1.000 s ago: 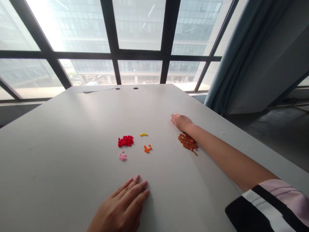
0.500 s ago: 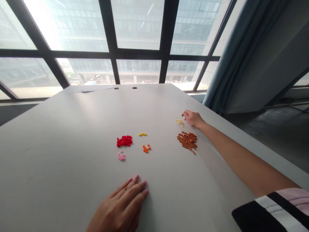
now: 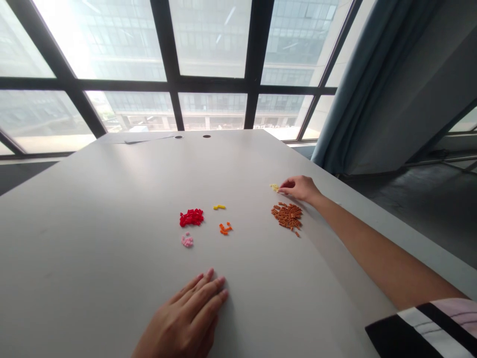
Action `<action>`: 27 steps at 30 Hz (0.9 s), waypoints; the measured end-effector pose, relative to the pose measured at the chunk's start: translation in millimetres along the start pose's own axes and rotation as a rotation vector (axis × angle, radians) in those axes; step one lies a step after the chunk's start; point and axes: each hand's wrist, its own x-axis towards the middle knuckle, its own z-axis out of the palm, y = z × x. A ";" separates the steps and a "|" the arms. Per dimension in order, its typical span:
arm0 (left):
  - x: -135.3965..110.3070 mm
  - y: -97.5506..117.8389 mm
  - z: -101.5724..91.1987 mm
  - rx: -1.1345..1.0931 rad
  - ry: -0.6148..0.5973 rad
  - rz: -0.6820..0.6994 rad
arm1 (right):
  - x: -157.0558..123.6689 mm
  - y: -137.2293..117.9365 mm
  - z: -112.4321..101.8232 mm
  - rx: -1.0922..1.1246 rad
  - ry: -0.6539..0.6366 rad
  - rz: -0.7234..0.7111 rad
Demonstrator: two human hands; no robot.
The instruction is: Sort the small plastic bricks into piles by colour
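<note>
Right hand half-curled at pale yellow bricks just beyond the orange brick pile, hold unconfirmed; left hand flat, open, empty, well short of that pile.

You are in a room that looks like an office, high up in a big building. Huge windows with black frames fill the wall in front of you. Through the glass you can see another tall glass building. A long blue-gray curtain hangs on the right. Your wide gray table has two round holes for cords, like a desk at work.
</note>
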 end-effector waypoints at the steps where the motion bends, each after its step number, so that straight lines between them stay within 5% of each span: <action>1: 0.3 0.3 -0.4 -0.003 0.002 0.001 | -2.6 -5.6 -0.1 0.013 0.013 -0.004; 4: 1.3 0.8 -1.4 -0.007 0.001 0.000 | -16.6 -35.3 4.0 0.095 0.035 -0.098; 10: 0.5 1.4 0.1 0.028 0.006 -0.014 | -40.8 -119.3 47.6 0.385 -0.147 -0.591; 15: 0.3 1.9 0.1 0.034 -0.002 -0.001 | -40.7 -151.0 81.0 0.245 -0.200 -0.590; 20: -0.1 1.6 -0.4 0.019 0.006 -0.006 | -31.7 -137.7 77.4 0.171 -0.179 -0.542; 27: -0.5 1.7 0.0 0.014 0.009 -0.018 | 7.4 -64.2 51.0 0.018 0.015 -0.355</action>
